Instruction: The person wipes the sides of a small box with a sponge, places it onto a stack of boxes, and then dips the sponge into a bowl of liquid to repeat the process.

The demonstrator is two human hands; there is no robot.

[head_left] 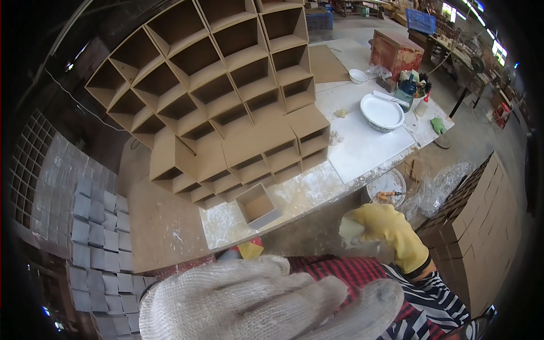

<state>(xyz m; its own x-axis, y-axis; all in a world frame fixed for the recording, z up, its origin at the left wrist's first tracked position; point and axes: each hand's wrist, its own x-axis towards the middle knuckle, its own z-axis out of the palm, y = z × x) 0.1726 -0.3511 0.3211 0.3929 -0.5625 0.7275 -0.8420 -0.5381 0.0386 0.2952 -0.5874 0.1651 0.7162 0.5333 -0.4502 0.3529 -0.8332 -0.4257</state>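
My left hand (249,300), in a white knitted glove, is raised very near the camera with its fingers stretched out and nothing visible in it. My right hand (391,226), in a yellow glove, hangs in front of the table with its fingers curled. Something pale and whitish (352,231) shows at those fingers; whether it is held or coats the glove I cannot make out. A single small open box (256,205) stands on the table near its front edge. Behind it rises a large stepped stack of open brown cardboard boxes (224,102), their openings toward me.
Grey boxes (96,255) are piled at left; a stack of brown boxes (476,232) stands at right. A bucket (403,184) with white contents sits below the table (374,161). A white-filled basin (382,110), a small bowl (358,75) and a red-stained box (395,51) are on the table.
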